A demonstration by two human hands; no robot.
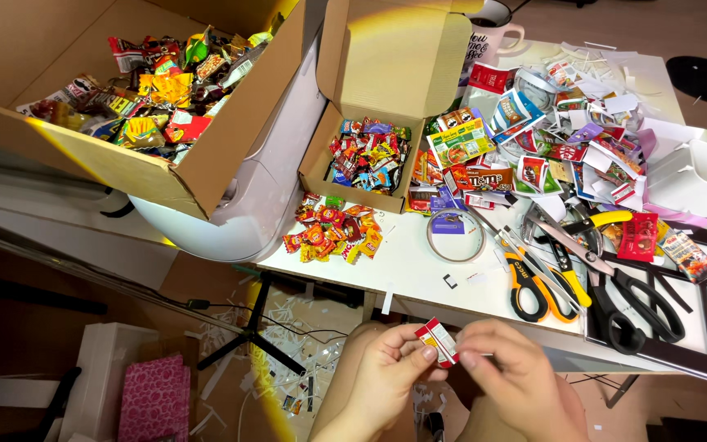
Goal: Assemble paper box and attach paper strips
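Your left hand [386, 364] and right hand [509, 368] both pinch a tiny glossy red-and-white paper box [438, 340], just below the white table [419, 270] edge.

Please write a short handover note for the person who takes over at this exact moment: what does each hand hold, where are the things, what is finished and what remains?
Left hand: grip closed on a tiny red and white packet, held in front of the white table.
Right hand: fingertips pinch the same packet from the other side.
Things: small open cardboard box holds many tiny packets; a loose pile of tiny packets lies in front of it. Printed paper cut-outs are spread across the table. Yellow-handled scissors and black-handled scissors lie unused, beside a tape roll.
Done: many packets are made.
Left: the packet in hand is not yet put down; many cut-outs remain.
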